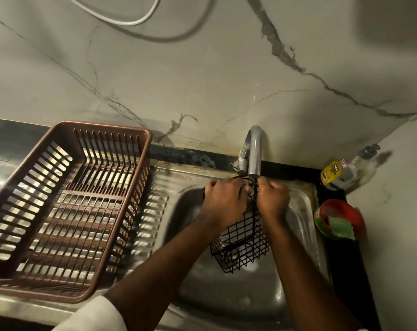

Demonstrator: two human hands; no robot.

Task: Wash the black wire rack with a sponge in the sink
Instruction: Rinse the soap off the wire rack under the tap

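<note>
The black wire rack hangs over the steel sink, its top end held up right under the spout of the tap. My left hand grips the upper left side of the rack. My right hand grips its upper right side, fingers curled round the wires. A green sponge lies in a red bowl on the ledge to the right of the sink, away from both hands.
A brown slatted plastic dish basket stands on the steel drainboard to the left. A dish-soap bottle and a clear pump bottle sit in the back right corner. A marble-patterned wall rises behind the tap.
</note>
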